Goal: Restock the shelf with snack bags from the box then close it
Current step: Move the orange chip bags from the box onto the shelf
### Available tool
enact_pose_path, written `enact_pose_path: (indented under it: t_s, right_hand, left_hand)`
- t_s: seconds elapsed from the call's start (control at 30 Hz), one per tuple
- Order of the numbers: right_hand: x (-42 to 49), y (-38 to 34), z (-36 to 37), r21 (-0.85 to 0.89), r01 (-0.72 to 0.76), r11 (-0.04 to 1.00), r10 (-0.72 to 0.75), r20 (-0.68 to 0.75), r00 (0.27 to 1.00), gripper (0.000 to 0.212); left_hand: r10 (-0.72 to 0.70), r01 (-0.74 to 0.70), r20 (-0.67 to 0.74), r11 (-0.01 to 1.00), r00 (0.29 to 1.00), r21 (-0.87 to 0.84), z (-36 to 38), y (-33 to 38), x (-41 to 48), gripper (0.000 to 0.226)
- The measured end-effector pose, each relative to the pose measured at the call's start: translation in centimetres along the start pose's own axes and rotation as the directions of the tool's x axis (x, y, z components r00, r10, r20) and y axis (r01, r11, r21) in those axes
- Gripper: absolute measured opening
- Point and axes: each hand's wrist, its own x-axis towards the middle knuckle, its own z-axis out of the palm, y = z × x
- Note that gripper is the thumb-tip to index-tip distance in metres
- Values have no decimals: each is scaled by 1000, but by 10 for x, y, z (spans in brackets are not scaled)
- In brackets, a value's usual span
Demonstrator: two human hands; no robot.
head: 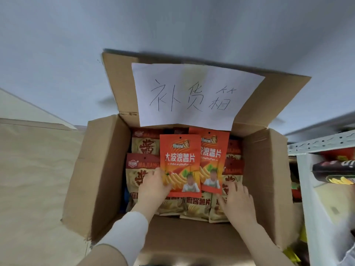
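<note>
An open cardboard box (103,166) sits below me, its flaps spread out. A white paper sheet with handwritten characters (192,93) is stuck on the far flap. Inside lie several tan snack bags (197,206) and two orange-red chip bags. My left hand (153,187) grips the lower left corner of the front orange-red bag (179,156), which stands tilted up. The second orange-red bag (213,154) lies just behind it. My right hand (237,200) rests with spread fingers on the tan bags at the box's right side.
A white metal shelf (311,189) stands at the right edge, with dark and red snack bags (334,171) on it. Beige paper or cardboard (34,169) covers the floor at the left. Grey floor lies beyond the box.
</note>
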Motion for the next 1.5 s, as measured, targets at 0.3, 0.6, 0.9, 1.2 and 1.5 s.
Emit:
enact_pose_path:
  t_s: [0.3, 0.6, 0.9, 1.2, 1.5]
  right_hand:
    - [80, -1, 72, 438, -284, 853, 245, 145, 959, 76]
    - [95, 2, 83, 647, -470, 600, 404, 263, 876, 59]
    - [46, 22, 41, 783, -508, 358, 248, 445, 860, 29]
    - [-79, 47, -25, 871, -421, 252, 274, 353, 895, 22]
    - [-264, 58, -42, 924, -353, 146, 487, 244, 839, 34]
  left_hand:
    - [-368, 293, -39, 795, 929, -531, 65, -6, 100, 96]
    - [-248, 263, 94, 854, 964, -449, 68, -11, 111, 43]
    - [-111, 279, 275, 652, 955, -705, 11, 11, 36, 40]
    - [-46, 77, 62, 616, 997, -784, -67, 35, -66, 20]
    - [343, -245, -33, 597, 939, -764, -112, 94, -199, 21]
